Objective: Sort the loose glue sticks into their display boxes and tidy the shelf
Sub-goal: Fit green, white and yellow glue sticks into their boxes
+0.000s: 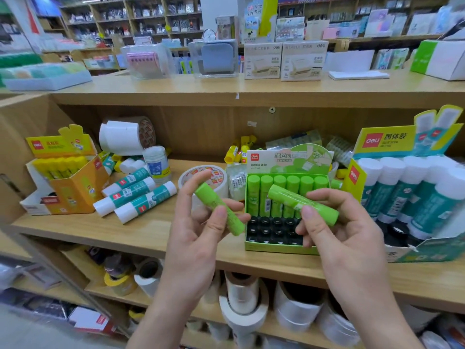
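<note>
L hand (196,238) fingers (190,187) pinch a green glue stick (218,208) — R hand (348,238) fingers grip second green stick (302,205), over green display box (276,246).

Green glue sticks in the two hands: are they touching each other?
Apart. Head view shows the green box between the left-hand stick and the right-hand stick.
</note>
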A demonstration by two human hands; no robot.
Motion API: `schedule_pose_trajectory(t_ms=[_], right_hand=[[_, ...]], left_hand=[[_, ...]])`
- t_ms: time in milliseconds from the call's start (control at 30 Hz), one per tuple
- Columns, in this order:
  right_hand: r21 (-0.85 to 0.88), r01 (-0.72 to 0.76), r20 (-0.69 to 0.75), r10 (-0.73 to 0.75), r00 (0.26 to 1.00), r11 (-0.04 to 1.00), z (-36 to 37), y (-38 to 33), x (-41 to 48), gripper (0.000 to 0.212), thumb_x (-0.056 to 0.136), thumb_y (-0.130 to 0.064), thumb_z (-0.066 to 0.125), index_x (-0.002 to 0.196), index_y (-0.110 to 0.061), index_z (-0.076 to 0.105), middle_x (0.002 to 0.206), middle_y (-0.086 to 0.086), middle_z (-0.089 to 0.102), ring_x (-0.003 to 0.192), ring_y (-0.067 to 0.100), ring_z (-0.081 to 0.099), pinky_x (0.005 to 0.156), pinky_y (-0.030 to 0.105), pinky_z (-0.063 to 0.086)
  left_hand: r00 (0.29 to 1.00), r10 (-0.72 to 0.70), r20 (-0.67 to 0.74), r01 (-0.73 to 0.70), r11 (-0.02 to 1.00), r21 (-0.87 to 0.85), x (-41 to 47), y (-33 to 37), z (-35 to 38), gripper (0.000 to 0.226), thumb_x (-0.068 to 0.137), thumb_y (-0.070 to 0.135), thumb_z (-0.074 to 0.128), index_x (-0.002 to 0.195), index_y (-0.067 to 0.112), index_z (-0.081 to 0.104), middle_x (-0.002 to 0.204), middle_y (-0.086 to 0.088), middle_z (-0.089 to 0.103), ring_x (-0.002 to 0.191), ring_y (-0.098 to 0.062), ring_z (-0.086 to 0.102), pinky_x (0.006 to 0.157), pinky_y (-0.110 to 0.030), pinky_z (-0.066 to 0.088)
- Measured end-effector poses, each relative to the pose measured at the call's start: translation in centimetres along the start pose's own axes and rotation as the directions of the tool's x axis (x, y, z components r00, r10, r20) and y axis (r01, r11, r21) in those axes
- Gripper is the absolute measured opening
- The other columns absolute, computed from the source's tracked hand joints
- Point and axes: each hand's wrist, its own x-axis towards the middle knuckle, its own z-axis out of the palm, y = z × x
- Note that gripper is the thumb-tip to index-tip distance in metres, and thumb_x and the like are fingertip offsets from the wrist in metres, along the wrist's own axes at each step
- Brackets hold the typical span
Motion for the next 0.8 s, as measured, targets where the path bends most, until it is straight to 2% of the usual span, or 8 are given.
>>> schedule_pose_trajectory(t_ms=[167,233,333,400,533,633,733,800], right_hand=[[0.025,0.046,-0.032,-0.046,0.998,0.999,-0.1,0.2,0.2,0.017,0.080,-0.014,0.069,0.092,-0.025,0.063,0.070,-0.012,0.063,0.061,0.004,0.060,0.057,0.012,0.047],[0.025,0.051,-0.043,-0.050,0.998,0.998,-0.2,0.4,0.3,0.021,0.081,-0.006,0.069,0.092,-0.023,0.064,0.073,-0.013,0.065,0.063,0.004,0.061,0.059,0.012,0.048],[0.008,0.057,-0.059,-0.056,0.997,0.998,-0.4,0.8,0.2,0.024,0.082,-0.004,0.069,0.093,-0.026,0.066,0.084,-0.005,0.069,0.074,0.012,0.066,0.065,0.015,0.051],[-0.029,0.061,-0.059,-0.063,0.996,0.998,-0.6,1.2,0.2,0.026,0.083,-0.006,0.069,0.092,-0.031,0.066,0.092,0.008,0.066,0.079,0.019,0.066,0.067,0.015,0.051],[-0.059,0.068,-0.041,-0.071,0.997,0.996,-0.8,1.8,0.3,0.030,0.084,-0.008,0.069,0.092,-0.037,0.064,0.097,0.008,0.062,0.083,0.022,0.065,0.069,0.017,0.051],[-0.055,0.074,-0.030,-0.076,0.997,0.996,-0.8,2.1,0.2,0.032,0.084,-0.006,0.068,0.093,-0.036,0.062,0.098,0.001,0.062,0.084,0.018,0.064,0.070,0.018,0.051],[-0.064,0.069,-0.023,-0.071,0.997,0.996,-0.8,2.5,0.2,0.032,0.084,-0.006,0.068,0.095,-0.035,0.060,0.098,-0.008,0.061,0.085,0.016,0.063,0.070,0.020,0.052],[-0.072,0.064,-0.020,-0.066,0.998,0.995,-0.9,2.7,0.2,0.030,0.084,-0.006,0.068,0.095,-0.033,0.060,0.099,-0.010,0.060,0.086,0.016,0.062,0.070,0.021,0.051]], left_hand=[[0.998,0.023,-0.056,-0.023,1.000,0.003,0.4,0.1,0.1,0.037,0.074,0.014,0.065,0.110,0.024,0.062,0.089,-0.011,0.075,0.090,-0.023,0.072,0.077,-0.029,0.057],[0.994,0.037,-0.100,-0.036,0.999,0.004,0.6,0.2,0.1,0.035,0.069,0.015,0.070,0.103,0.024,0.069,0.087,-0.006,0.075,0.088,-0.019,0.071,0.079,-0.035,0.059],[0.990,0.075,-0.122,-0.066,0.995,0.075,1.1,0.2,0.0,0.035,0.065,0.028,0.075,0.100,0.032,0.075,0.090,-0.001,0.075,0.087,-0.018,0.069,0.083,-0.047,0.058],[0.987,0.132,-0.092,-0.116,0.981,0.157,1.5,0.4,0.2,0.036,0.071,0.029,0.075,0.106,0.034,0.073,0.097,0.000,0.074,0.093,-0.022,0.067,0.086,-0.047,0.056],[0.963,0.267,0.043,-0.262,0.881,0.395,2.7,-0.1,1.0,0.039,0.079,0.010,0.074,0.114,0.027,0.068,0.100,0.011,0.070,0.094,-0.012,0.066,0.084,-0.028,0.055],[0.940,0.318,0.123,-0.334,0.791,0.512,3.5,-1.0,1.3,0.039,0.078,0.008,0.077,0.112,0.026,0.068,0.098,0.015,0.070,0.094,-0.011,0.066,0.085,-0.030,0.054],[0.916,0.352,0.191,-0.393,0.691,0.607,4.1,-1.9,1.0,0.037,0.076,0.013,0.080,0.109,0.024,0.069,0.099,0.020,0.066,0.093,-0.003,0.061,0.084,-0.030,0.052],[0.903,0.361,0.232,-0.421,0.635,0.648,4.4,-2.3,0.8,0.039,0.074,0.017,0.080,0.111,0.025,0.069,0.099,0.024,0.062,0.094,-0.005,0.059,0.084,-0.030,0.050]])
